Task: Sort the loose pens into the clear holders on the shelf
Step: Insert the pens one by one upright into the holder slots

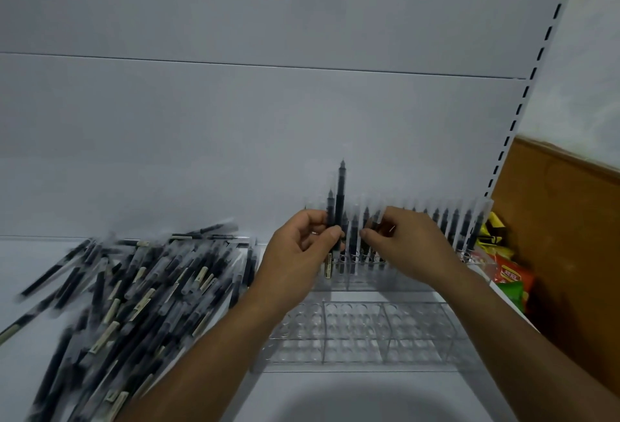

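A big pile of loose black pens (134, 290) with clear caps lies on the white shelf at the left. A clear holder (355, 331) with rows of round holes stands in the middle; its back row carries upright pens (449, 223). My left hand (298, 250) grips a few black pens (339, 200) upright over the holder's back left part. My right hand (402, 240) pinches one upright pen (375, 220) in the back row, just right of the left hand.
The white back wall rises straight behind the holder. Colourful snack packets (510, 274) and a brown wooden panel (563, 254) crowd the right end. A slotted shelf upright (523, 99) runs up the right side. A pale round shape (362, 401) sits at the bottom.
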